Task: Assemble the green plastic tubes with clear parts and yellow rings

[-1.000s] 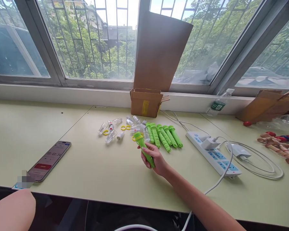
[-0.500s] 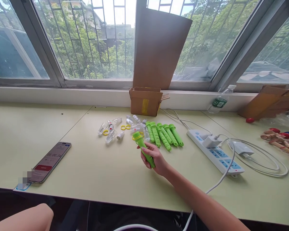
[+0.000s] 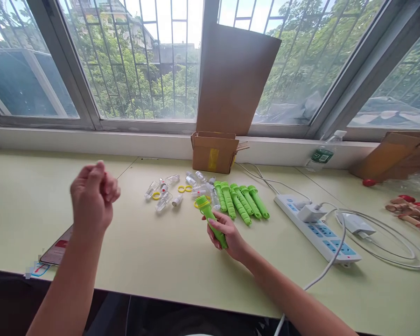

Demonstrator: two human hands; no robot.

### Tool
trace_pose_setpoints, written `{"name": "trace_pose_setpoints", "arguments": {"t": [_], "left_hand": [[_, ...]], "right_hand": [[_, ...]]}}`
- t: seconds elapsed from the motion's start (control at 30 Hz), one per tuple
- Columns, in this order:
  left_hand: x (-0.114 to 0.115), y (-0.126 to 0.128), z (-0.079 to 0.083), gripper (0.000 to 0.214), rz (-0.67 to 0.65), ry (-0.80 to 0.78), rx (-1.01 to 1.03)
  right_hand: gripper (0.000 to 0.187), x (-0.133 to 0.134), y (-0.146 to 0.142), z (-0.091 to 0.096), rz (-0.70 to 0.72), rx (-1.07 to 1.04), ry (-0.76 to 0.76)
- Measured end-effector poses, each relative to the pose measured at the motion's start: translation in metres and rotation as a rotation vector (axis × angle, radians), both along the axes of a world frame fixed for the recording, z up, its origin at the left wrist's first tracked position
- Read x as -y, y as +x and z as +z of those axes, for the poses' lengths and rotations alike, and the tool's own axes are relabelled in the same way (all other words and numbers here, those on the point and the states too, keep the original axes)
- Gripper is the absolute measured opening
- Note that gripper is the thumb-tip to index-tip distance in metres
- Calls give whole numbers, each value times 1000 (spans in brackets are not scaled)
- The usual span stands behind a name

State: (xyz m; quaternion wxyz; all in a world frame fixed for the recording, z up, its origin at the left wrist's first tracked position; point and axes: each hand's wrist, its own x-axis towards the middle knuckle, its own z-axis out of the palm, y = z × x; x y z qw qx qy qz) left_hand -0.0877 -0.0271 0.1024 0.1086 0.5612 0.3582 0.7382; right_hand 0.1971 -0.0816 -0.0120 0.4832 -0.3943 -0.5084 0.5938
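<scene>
My right hand (image 3: 227,233) is wrapped round a green plastic flashlight-shaped tube (image 3: 210,215), tilted with its wide threaded end up and to the left. A yellow ring shows at that end; whether it sits on the tube or behind it I cannot tell. Raised on the left, my left hand (image 3: 94,193) has its fingers curled closed. A tiny red spot shows by its fingertips, but their inside is hidden. Several more green tubes (image 3: 241,205) lie side by side beyond my right hand. Left of them are scattered clear plastic pieces (image 3: 164,201) and yellow rings (image 3: 185,189).
A phone (image 3: 58,247) lies partly behind my left forearm. On the right are a power strip (image 3: 318,228) with cables, a bottle (image 3: 324,154) and wooden pieces (image 3: 411,214). A cardboard box (image 3: 213,154) stands by the window.
My left hand has come up from the lower left edge to above the table, fingers closed. My right hand keeps the green tube in nearly the same place. The view has shifted slightly.
</scene>
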Motion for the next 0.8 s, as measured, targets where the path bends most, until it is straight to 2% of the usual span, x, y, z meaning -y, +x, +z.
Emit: {"name": "trace_pose_setpoints", "arguments": {"t": [0.07, 0.1, 0.2, 0.3, 0.4, 0.57, 0.8], "left_hand": [[-15, 23, -15, 33, -257, -308, -81], [-23, 38, -24, 35, -314, -417, -147], [-44, 83, -57, 33, -309, -530, -475], [-52, 115, -89, 24, -170, -478, -798], [-47, 127, -109, 16, -127, -335, -1033], [-33, 127, -118, 24, -133, -253, -1211], [-39, 132, -125, 16, -194, -273, -1352]], "right_hand": [[23, 0, 0, -1, -45, 88, 86], [22, 0, 1, -2, -71, 132, 133], [23, -1, 2, -5, -139, 222, 237], [22, -4, 6, -9, -185, 281, 277], [23, -6, 10, -11, -218, 333, 283], [22, -9, 12, -10, -214, 447, 319], [16, -11, 14, -12, -193, 719, 478]]}}
